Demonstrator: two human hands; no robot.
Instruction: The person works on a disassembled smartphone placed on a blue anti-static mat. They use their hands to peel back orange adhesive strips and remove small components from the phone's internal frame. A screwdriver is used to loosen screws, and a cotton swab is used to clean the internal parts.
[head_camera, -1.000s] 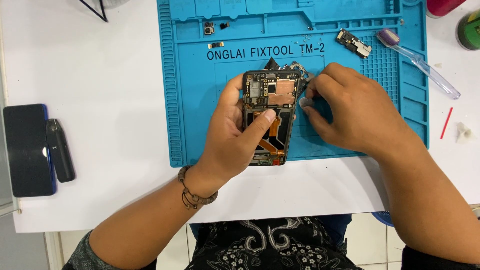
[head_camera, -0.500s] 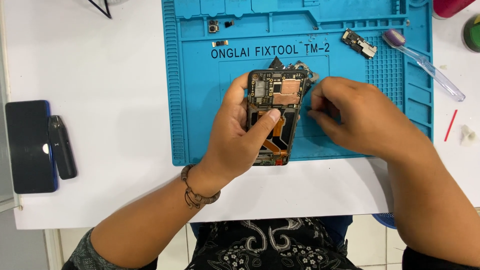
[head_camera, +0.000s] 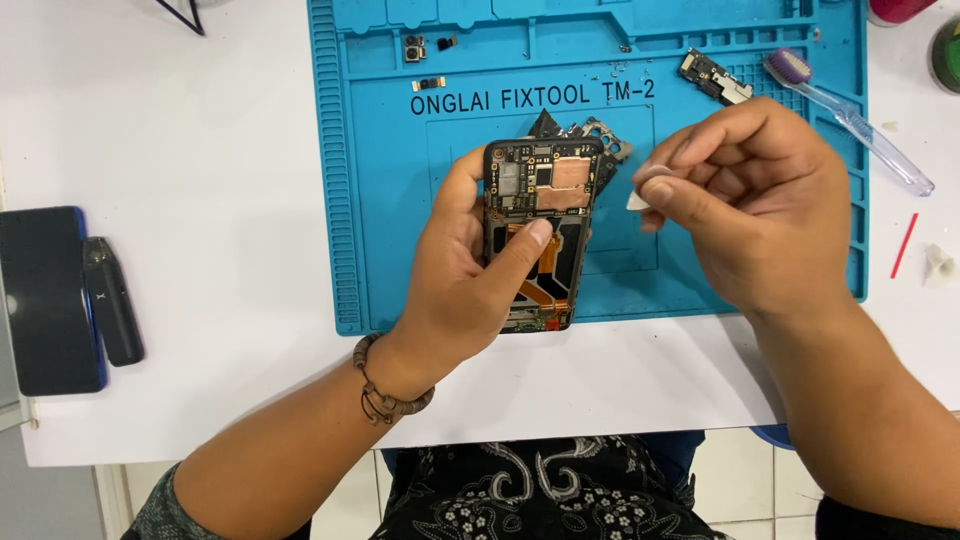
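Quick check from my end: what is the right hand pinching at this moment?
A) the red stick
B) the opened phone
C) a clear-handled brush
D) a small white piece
D: the right hand pinches a small white piece between its fingertips, beside the opened phone gripped by the left hand.

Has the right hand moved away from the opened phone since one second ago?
Yes. The right hand has drawn rightward off the opened phone, judged against the blue mat.

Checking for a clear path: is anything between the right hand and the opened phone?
Nothing visible. Only bare blue mat lies between the right hand, pinching a small white piece, and the opened phone held by the left hand.
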